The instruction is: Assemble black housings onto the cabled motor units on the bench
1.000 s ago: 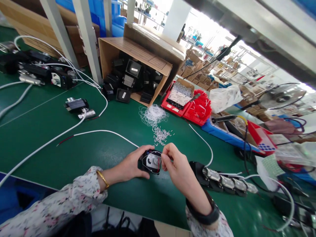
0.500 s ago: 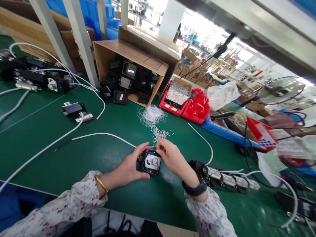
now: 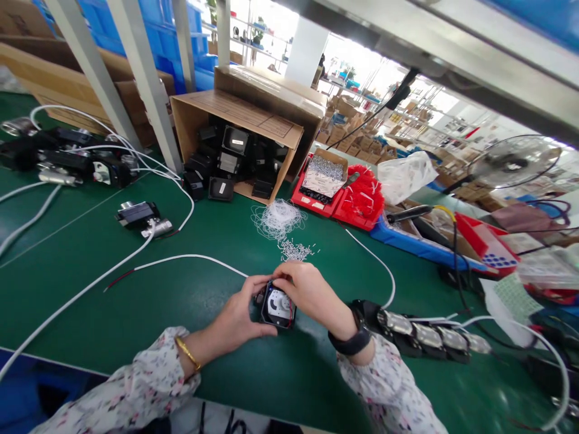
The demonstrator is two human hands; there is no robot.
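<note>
A black open motor housing with a white plate, a round part and a red wire inside lies on the green bench. My left hand is closed around its left side, thumb along the lower edge. My right hand reaches over the top, its fingers pinched together at the housing's upper edge; whatever they hold is hidden. A white cable runs out from the housing to the left, ending in bare red and black wires. Just beyond my hands lie a pile of small screws and a tangle of thin clear rings.
An open carton of black covers stands at the back. Red trays and a blue tray holding a screwdriver-like tool line the right. Valve assemblies with cables lie left and right. Grey posts rise at the back left.
My right hand's fingers have shifted left along the housing's upper edge, toward my left fingertips. My left hand still holds the housing. The camera view has tilted slightly.
</note>
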